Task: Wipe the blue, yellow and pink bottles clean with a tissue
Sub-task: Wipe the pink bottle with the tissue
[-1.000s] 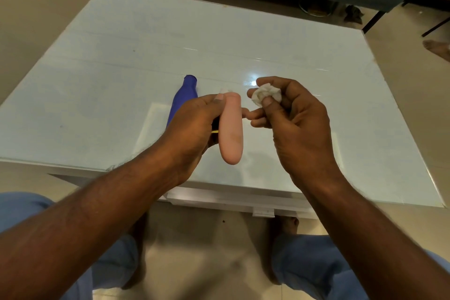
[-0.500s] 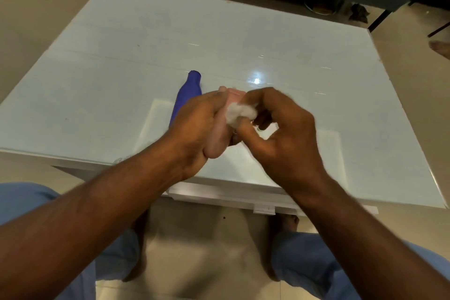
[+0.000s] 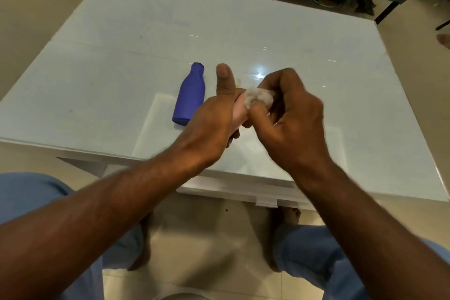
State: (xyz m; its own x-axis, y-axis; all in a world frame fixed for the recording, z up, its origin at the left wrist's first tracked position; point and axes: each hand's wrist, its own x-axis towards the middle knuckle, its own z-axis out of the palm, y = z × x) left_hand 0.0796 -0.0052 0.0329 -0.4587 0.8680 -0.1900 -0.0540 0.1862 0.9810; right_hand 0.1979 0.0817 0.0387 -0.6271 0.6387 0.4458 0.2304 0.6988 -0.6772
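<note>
Glass table [image 3: 316, 39] mid-frame, blue bottle [image 3: 188, 97] lying left of centre; left hand [image 3: 211, 124] grips pink bottle [image 3: 239, 111], right hand [image 3: 289, 114] pinches tissue [image 3: 258, 98] against it; best rotate bottle, wipe full length.

We see a dim, warm-lit room. A bright spot of glare sits on the glossy worktop [image 3: 316, 39] just above the middle of the frame, with short streaks of reflected light to its right and left. A paler rectangular reflection lies at centre. The right hand [image 3: 287, 114] and the tissue [image 3: 258, 98] are smeared with motion blur. Straight edges bow toward the frame's borders. The floor at the bottom lies in shadow.
</note>
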